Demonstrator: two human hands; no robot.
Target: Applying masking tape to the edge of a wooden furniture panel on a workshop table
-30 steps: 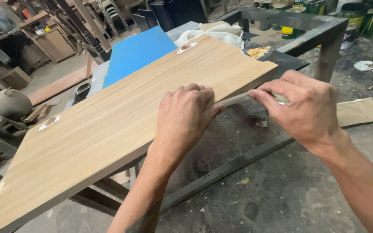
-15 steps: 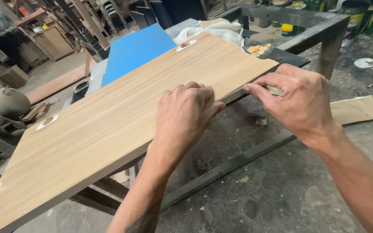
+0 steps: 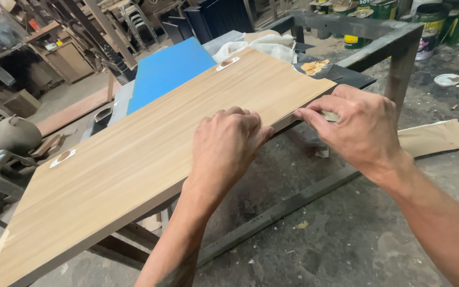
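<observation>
**Working the board's near edge**

A long wood-grain board (image 3: 150, 154) lies tilted across a dark metal frame (image 3: 370, 45), its near edge overhanging. The left hand (image 3: 227, 146) presses down on the board with fingers curled over that edge. The right hand (image 3: 359, 127) pinches a small pad (image 3: 329, 115), perhaps sandpaper, against the edge near the right corner. Firm left-hand pressure and strokes kept flat along the edge should serve best.
</observation>
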